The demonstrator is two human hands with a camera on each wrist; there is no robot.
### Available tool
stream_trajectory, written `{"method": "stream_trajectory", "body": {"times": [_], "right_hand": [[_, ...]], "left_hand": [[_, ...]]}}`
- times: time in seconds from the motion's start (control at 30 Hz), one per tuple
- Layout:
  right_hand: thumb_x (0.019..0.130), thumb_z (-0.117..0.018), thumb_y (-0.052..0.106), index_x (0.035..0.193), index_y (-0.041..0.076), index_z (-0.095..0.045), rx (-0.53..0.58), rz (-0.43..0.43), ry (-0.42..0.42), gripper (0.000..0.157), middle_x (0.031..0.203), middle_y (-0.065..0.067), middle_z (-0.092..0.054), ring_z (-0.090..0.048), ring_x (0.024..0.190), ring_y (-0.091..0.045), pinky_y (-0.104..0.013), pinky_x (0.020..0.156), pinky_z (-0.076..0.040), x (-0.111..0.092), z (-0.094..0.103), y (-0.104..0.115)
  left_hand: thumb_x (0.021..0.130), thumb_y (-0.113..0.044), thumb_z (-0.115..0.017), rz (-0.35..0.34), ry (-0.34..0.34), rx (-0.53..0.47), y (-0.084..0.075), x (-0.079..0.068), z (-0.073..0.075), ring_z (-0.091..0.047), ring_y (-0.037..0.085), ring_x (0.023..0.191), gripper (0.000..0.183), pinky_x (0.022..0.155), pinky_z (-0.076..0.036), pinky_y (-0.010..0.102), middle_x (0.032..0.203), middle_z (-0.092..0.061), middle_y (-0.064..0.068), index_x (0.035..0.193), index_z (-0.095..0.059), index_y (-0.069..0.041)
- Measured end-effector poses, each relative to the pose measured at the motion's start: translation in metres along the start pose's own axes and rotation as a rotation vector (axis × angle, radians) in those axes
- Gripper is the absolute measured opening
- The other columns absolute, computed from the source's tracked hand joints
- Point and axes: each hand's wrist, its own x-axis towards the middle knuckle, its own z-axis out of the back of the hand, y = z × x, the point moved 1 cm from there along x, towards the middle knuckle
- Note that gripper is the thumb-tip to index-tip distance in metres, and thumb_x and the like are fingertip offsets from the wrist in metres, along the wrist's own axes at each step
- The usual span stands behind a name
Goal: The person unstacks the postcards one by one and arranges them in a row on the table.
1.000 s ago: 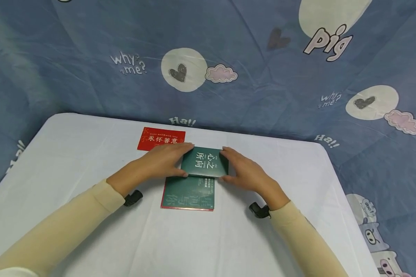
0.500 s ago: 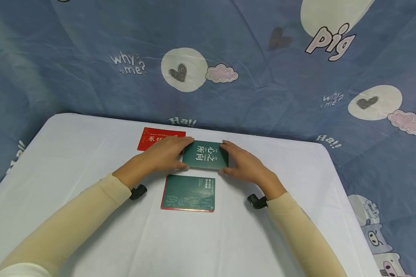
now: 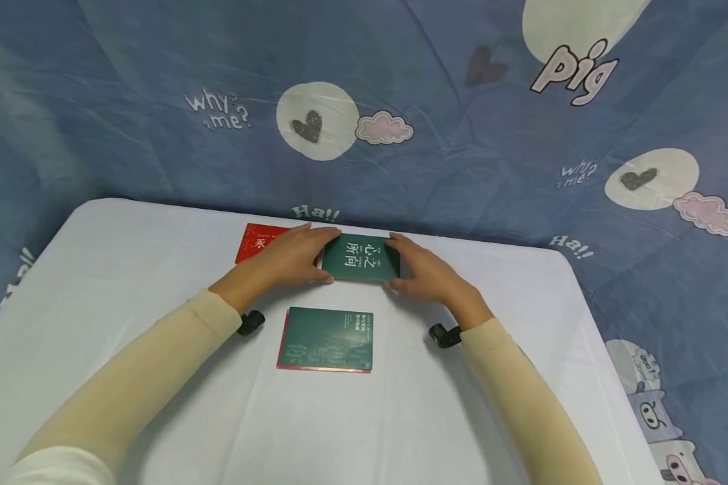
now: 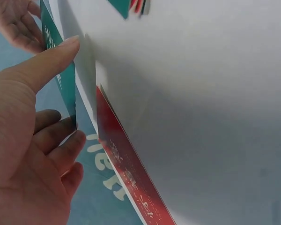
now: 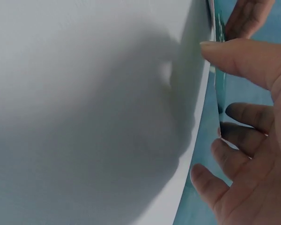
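Near the far edge of the table, both hands hold a green card (image 3: pixel 360 258) printed with large white characters. My left hand (image 3: pixel 294 256) grips its left end, with the thumb on the near edge and the fingers at the far edge. On the right end, my right hand (image 3: pixel 427 269) pinches the same two edges. Both wrist views show the green card (image 4: pixel 67 96) as a thin sheet, raised off the cloth. A red card (image 3: pixel 256 241) lies partly hidden behind the left hand. Closer to me rests another green card (image 3: pixel 327 340), with red showing under its edge.
A white cloth covers the table (image 3: pixel 315 431), whose far edge runs just beyond the hands. Behind it hangs a blue printed curtain (image 3: pixel 449 188). A small black camera sits at each wrist.
Both hands have moved away from me toward the far table edge with the green card. It has left the other green card, which now shows whole. The left hand covers more of the red card.
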Motion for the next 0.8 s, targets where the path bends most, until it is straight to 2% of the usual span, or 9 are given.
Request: {"method": "stream_trajectory", "body": {"times": [0.43, 0.67, 0.8], "right_hand": [[0.093, -0.077, 0.029, 0.163, 0.010, -0.036, 0.058, -0.037, 0.014, 0.083, 0.170, -0.009, -0.029, -0.030, 0.155, -0.030, -0.046, 0.125, -0.027, 0.016, -0.003, -0.011], [0.093, -0.077, 0.026, 0.163, 0.010, -0.035, 0.067, -0.055, 0.037, 0.083, 0.169, -0.009, -0.031, -0.032, 0.154, -0.029, -0.046, 0.125, -0.027, 0.019, -0.005, -0.012], [0.093, -0.078, 0.026, 0.163, 0.011, -0.034, 0.070, -0.058, 0.057, 0.084, 0.169, -0.010, -0.031, -0.032, 0.154, -0.031, -0.047, 0.125, -0.027, 0.020, -0.004, -0.012]], "left_hand": [[0.084, -0.036, -0.089, 0.022, 0.018, -0.009, 0.010, 0.012, 0.002, -0.039, 0.027, 0.151, 0.094, 0.129, -0.003, 0.047, 0.160, -0.047, 0.013, 0.159, -0.041, -0.005], [0.087, -0.036, -0.087, 0.052, 0.084, -0.068, 0.014, 0.014, 0.003, -0.029, 0.036, 0.155, 0.093, 0.128, -0.011, 0.052, 0.162, -0.043, 0.012, 0.161, -0.039, -0.006], [0.087, -0.037, -0.087, 0.042, 0.100, -0.077, 0.017, 0.015, 0.005, -0.030, 0.035, 0.154, 0.092, 0.128, -0.009, 0.052, 0.162, -0.043, 0.013, 0.159, -0.041, -0.005]]}}
